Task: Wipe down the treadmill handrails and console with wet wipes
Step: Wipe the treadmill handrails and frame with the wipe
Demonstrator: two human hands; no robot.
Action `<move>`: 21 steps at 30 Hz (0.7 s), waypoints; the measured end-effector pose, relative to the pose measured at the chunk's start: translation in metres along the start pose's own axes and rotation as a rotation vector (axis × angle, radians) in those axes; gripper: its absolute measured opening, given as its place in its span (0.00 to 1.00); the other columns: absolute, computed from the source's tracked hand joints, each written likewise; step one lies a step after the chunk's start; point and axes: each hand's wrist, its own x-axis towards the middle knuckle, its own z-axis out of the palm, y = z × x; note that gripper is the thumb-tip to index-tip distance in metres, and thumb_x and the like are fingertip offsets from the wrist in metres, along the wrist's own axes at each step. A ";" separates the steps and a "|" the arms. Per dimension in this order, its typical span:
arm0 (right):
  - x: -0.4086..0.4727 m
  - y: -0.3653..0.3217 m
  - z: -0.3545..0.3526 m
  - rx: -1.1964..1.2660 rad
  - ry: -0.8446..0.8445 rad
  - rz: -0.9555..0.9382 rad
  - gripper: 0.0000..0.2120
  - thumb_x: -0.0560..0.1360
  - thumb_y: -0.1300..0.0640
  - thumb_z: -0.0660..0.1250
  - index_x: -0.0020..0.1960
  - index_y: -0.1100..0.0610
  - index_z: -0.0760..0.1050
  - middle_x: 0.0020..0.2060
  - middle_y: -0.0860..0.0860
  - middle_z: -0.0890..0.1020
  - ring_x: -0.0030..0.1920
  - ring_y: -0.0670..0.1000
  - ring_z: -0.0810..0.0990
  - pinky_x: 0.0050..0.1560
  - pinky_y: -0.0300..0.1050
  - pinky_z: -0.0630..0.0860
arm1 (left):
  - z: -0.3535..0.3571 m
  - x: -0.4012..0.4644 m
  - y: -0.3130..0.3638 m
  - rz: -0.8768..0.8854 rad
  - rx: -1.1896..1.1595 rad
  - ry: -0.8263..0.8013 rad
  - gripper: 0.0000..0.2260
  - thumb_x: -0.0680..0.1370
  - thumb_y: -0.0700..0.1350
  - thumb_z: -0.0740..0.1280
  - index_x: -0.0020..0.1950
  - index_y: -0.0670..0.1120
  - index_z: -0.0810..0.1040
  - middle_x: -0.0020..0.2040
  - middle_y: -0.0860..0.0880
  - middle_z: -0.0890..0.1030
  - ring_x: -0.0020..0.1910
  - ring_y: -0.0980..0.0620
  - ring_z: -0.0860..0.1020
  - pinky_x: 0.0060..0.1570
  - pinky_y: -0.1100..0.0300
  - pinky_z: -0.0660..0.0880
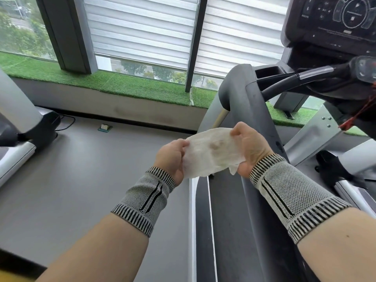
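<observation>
Fingertips of both hands are hidden behind the wipe [211, 152], so the exact grip can't be read; thumbs show on the near face. L hand [173, 159] pinches the wipe's left edge, R hand [251, 150] pinches the right edge w/ fingers curled, sheet stretched flat between them. A faint grey smudge near the wipe's centre, prob. dirt, but too blurred to be sure. Wipe is held in the air over the treadmill's left side, touching no part of the machine.

Console [333, 19] is cut off by the top-right corner; its dial & button markings are too small to read. A curved black handrail [284, 84] runs below it toward the right edge, where a round control pod is partly out of frame. The grey side rail [254, 110] runs from the upright down under the R wrist, which covers part of it. A red cord [358, 115] hangs at the far right, upper end out of view. Belt [230, 231] is only partly seen between the forearms.

Both wrists wear knit grey bands [293, 198] w/ striped black & white cuffs.

Around: grey floor [91, 176], a second machine [22, 127] cut off at left w/ a black cable on the floor beside it, a small box-like item [104, 127] by the wall that's hard to identify. Green turf [114, 82] lines the sill; white blinds [142, 27] cover most of the window, trees visible through the glass at left & below the blinds.
</observation>
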 end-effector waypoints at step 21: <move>0.009 0.011 0.001 -0.097 -0.087 -0.070 0.30 0.73 0.68 0.67 0.71 0.50 0.65 0.58 0.59 0.78 0.41 0.53 0.84 0.37 0.49 0.80 | -0.007 0.005 0.007 0.192 0.151 -0.147 0.03 0.77 0.40 0.67 0.45 0.41 0.79 0.39 0.46 0.81 0.35 0.51 0.78 0.33 0.61 0.76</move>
